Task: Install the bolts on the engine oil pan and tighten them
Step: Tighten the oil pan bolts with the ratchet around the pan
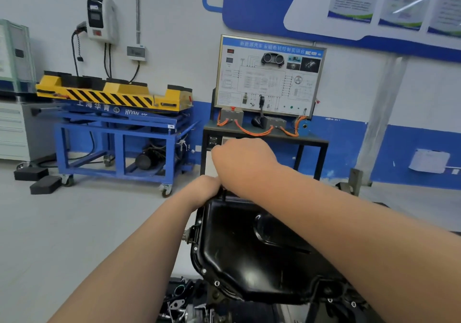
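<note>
The black pan [252,247] sits upside down on the engine, right under the person — flat rim out, so the bolts [217,283] can go in all around it. Both hands meet at the far corner. The right hand [243,159] is a closed fist above it, likely gripping a tool I can't see. The left hand [205,185] is tucked low by the rim; its fingers are hidden, so I can't tell their grip. The pan looks like smooth, shiny metal with round bumps — small silver bolts dot its edge.
</note>
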Demonstrator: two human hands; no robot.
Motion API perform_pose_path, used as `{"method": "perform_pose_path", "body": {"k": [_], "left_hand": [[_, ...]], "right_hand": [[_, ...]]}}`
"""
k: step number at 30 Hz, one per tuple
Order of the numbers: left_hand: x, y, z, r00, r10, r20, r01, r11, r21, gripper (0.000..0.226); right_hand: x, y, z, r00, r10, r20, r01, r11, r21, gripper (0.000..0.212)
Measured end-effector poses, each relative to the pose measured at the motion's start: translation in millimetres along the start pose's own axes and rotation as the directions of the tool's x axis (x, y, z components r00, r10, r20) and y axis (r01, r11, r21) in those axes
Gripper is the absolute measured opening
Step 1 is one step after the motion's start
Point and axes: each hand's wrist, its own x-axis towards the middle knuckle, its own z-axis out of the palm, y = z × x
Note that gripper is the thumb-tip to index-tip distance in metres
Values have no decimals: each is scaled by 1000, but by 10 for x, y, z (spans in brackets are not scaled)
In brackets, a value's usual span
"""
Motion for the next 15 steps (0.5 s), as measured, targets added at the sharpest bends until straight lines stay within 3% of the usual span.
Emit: {"method": "perform_pose_path", "body": {"k": [5,9,11,15], "left_hand": [[-21,-18,19,1000,-17,-19,16,998,-56,13],[-32,-7,22,999,-14,-30,13,999,-32,22],[-22,-23,29,999,-18,-28,18,999,-27,16],[21,-47,38,999,-31,-44,31,1000,1,29]], "right_hand": [[-28,-66,19,1000,-9,26,9,1000,24,26],[-21,-76,-12,998,-61,14,61,998,-4,25],[-18,-82,-11,999,-48,-25,47,999,-21,22],[3,-70,32,1000,4,-29,-4,1000,2,22]]}}
